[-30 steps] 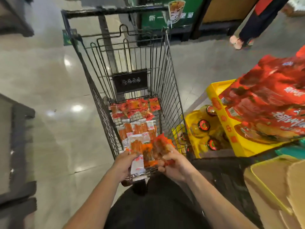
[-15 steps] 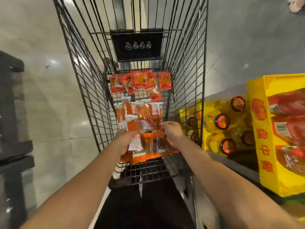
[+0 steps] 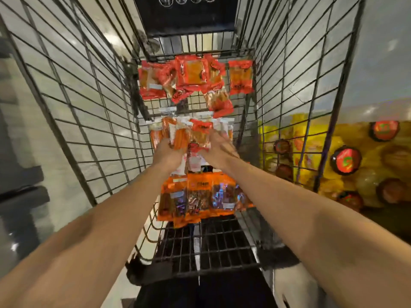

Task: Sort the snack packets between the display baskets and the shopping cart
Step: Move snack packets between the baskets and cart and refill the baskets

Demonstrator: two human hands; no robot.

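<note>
**Inside the cart: both hands among the packets**

Here the black wire-mesh shopping cart holds three groups of glossy plastic snack packets: red-orange square ones at the far end, white-and-orange stick packets in the middle, and orange packets with clear windows nearest. The left hand grasps the stick packets; the right hand is blurred against a red packet, its grip unclear. Right of the cart, a yellow box holds red-capped bottles.
</note>
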